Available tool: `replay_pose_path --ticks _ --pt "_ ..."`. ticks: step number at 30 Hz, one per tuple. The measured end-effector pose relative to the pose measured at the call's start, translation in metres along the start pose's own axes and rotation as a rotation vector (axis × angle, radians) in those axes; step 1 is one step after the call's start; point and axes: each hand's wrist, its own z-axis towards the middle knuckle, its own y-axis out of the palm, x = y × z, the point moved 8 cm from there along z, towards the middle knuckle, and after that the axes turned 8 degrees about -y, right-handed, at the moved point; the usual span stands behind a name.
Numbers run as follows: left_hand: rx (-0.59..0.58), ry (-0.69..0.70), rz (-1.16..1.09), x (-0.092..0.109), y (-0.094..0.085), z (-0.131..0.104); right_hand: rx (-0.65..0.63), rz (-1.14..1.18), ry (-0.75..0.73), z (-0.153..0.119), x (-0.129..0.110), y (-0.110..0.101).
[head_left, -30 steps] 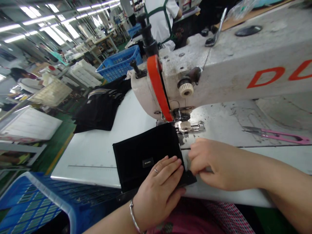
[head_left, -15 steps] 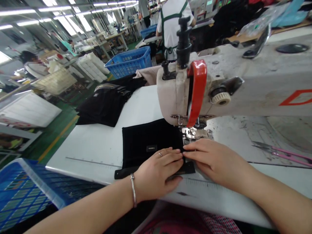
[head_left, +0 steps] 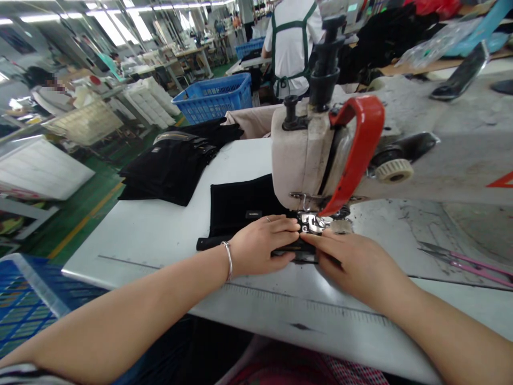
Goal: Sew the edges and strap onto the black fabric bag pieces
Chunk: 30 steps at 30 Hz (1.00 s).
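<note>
A piece of black fabric [head_left: 230, 206] with a small label [head_left: 254, 214] lies on the sewing machine's white table, its right edge at the presser foot [head_left: 310, 222]. Along its near edge runs a dark strip [head_left: 208, 244]. My left hand [head_left: 260, 243] rests palm down on the fabric, fingers stretched towards the foot. My right hand [head_left: 348, 256] lies just right of it, fingers extended, with the fingertips touching the fabric's edge in front of the foot. The sewing machine [head_left: 300, 155], with a red lever guard [head_left: 363, 144], stands over the work. The needle tip cannot be made out.
Pink-handled thread snips [head_left: 468, 264] lie on the machine bed at right. A stack of black pieces [head_left: 172, 166] sits at the table's far left. Blue baskets stand beyond the table [head_left: 216, 99] and at lower left [head_left: 24, 305]. A person in a green-strapped apron [head_left: 292, 48] stands behind.
The fabric and both hands have moved away from me, with the near strip now close to the presser foot. The camera view has shifted slightly too.
</note>
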Motion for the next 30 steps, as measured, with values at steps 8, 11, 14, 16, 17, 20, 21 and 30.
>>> replay_pose_path --ticks 8,11,14,16,17,20,21,30 --pt "0.018 -0.037 0.119 -0.008 0.002 0.007 0.003 -0.15 0.074 0.004 0.001 -0.001" --pt "0.016 -0.087 0.135 -0.012 0.001 0.006 0.075 -0.113 0.039 0.003 -0.001 -0.006" --pt "0.037 -0.071 0.079 -0.018 -0.004 0.005 0.277 -0.07 0.029 -0.001 0.002 -0.026" --pt "0.053 -0.047 0.016 -0.024 -0.008 0.006 0.359 -0.089 0.06 -0.003 0.009 -0.036" --pt "0.063 -0.035 -0.02 -0.026 -0.01 0.006 0.356 -0.112 0.08 -0.003 0.013 -0.038" --pt "0.092 -0.02 -0.114 -0.029 -0.013 0.006 0.247 -0.204 0.145 0.002 0.023 -0.033" --pt "0.104 -0.025 -0.133 -0.028 -0.013 0.006 0.215 -0.242 0.171 0.002 0.025 -0.031" --pt "0.131 -0.13 -0.1 -0.01 -0.002 0.006 0.235 0.021 -0.078 0.009 -0.003 -0.014"
